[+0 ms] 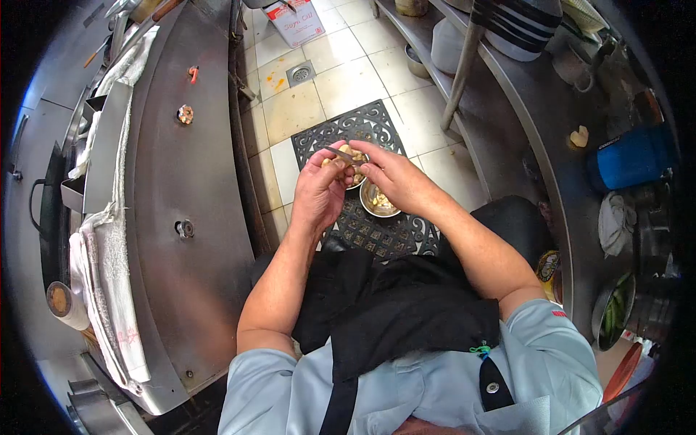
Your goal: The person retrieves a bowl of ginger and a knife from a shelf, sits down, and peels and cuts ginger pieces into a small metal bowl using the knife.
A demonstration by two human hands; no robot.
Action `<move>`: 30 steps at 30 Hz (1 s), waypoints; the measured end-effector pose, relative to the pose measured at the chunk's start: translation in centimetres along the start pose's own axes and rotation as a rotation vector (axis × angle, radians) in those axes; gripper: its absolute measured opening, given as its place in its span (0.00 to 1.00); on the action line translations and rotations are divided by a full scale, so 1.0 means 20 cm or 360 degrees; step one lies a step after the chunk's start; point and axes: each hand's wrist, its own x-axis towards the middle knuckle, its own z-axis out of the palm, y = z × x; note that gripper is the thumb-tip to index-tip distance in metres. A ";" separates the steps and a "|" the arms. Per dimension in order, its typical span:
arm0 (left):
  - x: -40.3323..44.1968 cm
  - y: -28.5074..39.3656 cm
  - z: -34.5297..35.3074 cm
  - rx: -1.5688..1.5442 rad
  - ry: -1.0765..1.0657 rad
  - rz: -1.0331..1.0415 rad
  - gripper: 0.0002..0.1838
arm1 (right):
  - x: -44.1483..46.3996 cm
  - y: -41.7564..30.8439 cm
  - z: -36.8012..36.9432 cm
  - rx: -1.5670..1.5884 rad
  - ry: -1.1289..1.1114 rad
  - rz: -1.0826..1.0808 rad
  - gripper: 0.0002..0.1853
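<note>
My left hand [323, 190] is closed, with a small pale piece that looks like a garlic clove [328, 162] pinched at its fingertips. In my right hand [395, 176] is a small knife [339, 154], its dark blade pointing left across the left fingers. Both hands meet above two metal bowls on the floor. The nearer bowl [380, 213] contains pale clove-like pieces. Most of the farther bowl [354, 186] is hidden beneath my hands; brownish and pale pieces show in it.
Under the bowls lies a black patterned mat [341, 119] on tiled floor with a drain [300, 72]. A steel counter front [174, 268] borders the left. Steel shelves [500, 123] on the right hold a blue container [631, 158] and a bowl of green vegetables [615, 308]. A carton [293, 22] stands ahead.
</note>
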 end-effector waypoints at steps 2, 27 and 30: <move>-0.01 0.00 0.03 0.0035 0.0038 0.0015 0.21 | 0.00 -0.03 -0.01 0.0026 -0.0004 0.0013 0.22; 0.05 -0.02 -0.06 -0.0175 0.0116 -0.0077 0.18 | 0.01 0.03 0.02 0.0171 -0.0027 0.0036 0.26; 0.04 -0.01 -0.03 -0.0153 0.0050 -0.0037 0.18 | 0.01 0.03 0.03 0.0029 0.0009 -0.0060 0.26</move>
